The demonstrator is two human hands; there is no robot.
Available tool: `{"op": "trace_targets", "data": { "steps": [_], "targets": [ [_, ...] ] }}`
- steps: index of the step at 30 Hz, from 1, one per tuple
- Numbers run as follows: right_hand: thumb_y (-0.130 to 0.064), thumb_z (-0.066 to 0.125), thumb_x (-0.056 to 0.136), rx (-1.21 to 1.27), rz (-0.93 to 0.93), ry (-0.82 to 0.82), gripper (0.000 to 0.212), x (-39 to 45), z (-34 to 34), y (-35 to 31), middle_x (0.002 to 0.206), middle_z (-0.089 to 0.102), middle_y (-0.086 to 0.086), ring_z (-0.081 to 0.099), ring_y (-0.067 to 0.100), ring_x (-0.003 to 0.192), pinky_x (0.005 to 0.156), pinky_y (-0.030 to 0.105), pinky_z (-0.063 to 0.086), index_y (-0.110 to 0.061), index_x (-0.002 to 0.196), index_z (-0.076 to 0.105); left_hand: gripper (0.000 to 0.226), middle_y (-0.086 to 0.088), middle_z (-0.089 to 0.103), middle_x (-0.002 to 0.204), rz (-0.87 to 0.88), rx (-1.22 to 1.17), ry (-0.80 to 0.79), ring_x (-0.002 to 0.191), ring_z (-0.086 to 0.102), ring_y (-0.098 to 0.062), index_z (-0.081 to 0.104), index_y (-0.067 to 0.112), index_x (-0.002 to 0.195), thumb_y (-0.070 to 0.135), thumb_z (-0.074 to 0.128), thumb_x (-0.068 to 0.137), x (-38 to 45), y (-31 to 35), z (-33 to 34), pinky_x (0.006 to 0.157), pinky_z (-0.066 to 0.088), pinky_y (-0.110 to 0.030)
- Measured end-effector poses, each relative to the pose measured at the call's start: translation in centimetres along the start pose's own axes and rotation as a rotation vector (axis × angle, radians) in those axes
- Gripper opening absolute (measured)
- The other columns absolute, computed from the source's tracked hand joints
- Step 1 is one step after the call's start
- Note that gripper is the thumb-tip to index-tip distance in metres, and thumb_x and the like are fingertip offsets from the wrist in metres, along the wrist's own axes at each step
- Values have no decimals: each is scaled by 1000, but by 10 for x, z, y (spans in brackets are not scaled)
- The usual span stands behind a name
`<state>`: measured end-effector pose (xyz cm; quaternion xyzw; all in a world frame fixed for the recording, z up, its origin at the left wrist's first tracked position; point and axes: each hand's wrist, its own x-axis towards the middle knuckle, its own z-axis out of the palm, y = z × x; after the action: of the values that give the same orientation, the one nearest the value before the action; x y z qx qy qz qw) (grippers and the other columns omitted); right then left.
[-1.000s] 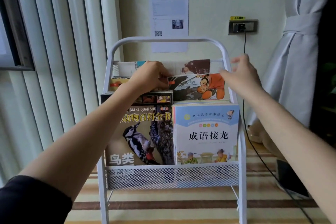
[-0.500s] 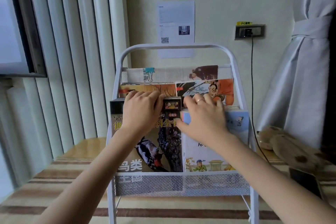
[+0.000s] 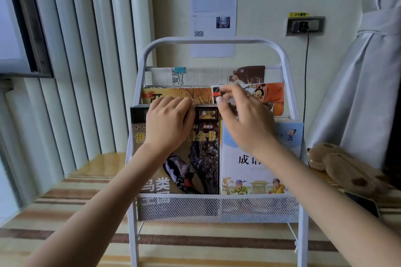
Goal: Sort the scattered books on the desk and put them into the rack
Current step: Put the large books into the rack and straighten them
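Note:
A white metal rack (image 3: 284, 60) stands on the desk with books in three tiers. In the front tier a dark bird encyclopedia (image 3: 201, 158) stands on the left, and a light blue picture book (image 3: 245, 171) on the right. My left hand (image 3: 169, 123) lies on the bird encyclopedia, its fingertips curled over the top edge. My right hand (image 3: 245, 121) is raised above the blue book with fingers apart, in front of an orange warrior book (image 3: 274, 97) in the middle tier. A yellow-brown book (image 3: 201, 94) stands beside the warrior book. Clipped papers (image 3: 206, 76) fill the back tier.
A brown plush toy (image 3: 338, 162) and a dark phone (image 3: 364, 204) lie on the desk to the right of the rack. A striped cloth (image 3: 65, 201) covers the desk. A tied curtain (image 3: 358, 93) hangs at right, and a cable drops from the wall socket (image 3: 304, 26).
Both hands came down from the middle tier onto the front books. The right hand has since lifted off the blue book toward the warrior book; the left stays on the bird encyclopedia.

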<state>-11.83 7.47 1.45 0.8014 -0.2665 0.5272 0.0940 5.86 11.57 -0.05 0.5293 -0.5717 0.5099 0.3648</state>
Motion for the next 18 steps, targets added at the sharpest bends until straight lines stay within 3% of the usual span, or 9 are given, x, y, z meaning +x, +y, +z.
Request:
{"op": "trace_targets", "data": {
  "steps": [4, 7, 10, 14, 16, 18],
  "targets": [
    [-56, 28, 95, -188, 5, -331, 43, 24, 14, -9, 100, 63, -3, 59, 21, 86, 63, 29, 33, -25, 107, 54, 32, -4, 66, 64, 67, 14, -85, 59, 61, -28, 60, 10, 71, 24, 44, 96, 4, -5, -8, 60, 45, -33],
    [-59, 22, 95, -221, 21, -460, 47, 38, 23, -10, 89, 57, 0, 55, 24, 91, 70, 35, 35, -20, 92, 47, 44, -6, 68, 69, -134, 90, -185, 64, 64, -28, 60, 11, 72, 35, 35, 98, 8, -28, -15, 72, 44, -35],
    [-57, 24, 96, -181, 28, -479, 43, 41, 24, -10, 70, 48, -9, 51, 21, 83, 78, 39, 35, -21, 82, 45, 54, -10, 64, 65, -225, 100, -242, 56, 56, -28, 48, 13, 57, 37, 25, 99, 10, -41, -13, 74, 38, -36],
    [-62, 23, 93, -254, 40, -325, 47, 44, 26, -15, 60, 40, -14, 39, 16, 80, 90, 45, 27, -25, 76, 48, 57, -6, 46, 49, -264, 140, -224, 44, 41, -26, 40, 15, 49, 31, 26, 101, 26, -42, -9, 78, 30, -38],
    [-62, 25, 93, -271, 91, -352, 45, 49, 27, -16, 65, 44, -10, 44, 19, 88, 90, 45, 27, -26, 77, 47, 56, -11, 56, 57, -278, 119, -282, 52, 45, -27, 41, 15, 51, 31, 25, 103, 29, -46, -3, 81, 28, -38],
    [-61, 27, 93, -300, 129, -446, 43, 49, 29, -15, 88, 55, -2, 47, 23, 107, 94, 47, 27, -26, 79, 47, 51, -13, 66, 74, -232, 78, -293, 65, 52, -27, 48, 13, 61, 30, 26, 103, 21, -46, 2, 84, 28, -37]
  ]
}}
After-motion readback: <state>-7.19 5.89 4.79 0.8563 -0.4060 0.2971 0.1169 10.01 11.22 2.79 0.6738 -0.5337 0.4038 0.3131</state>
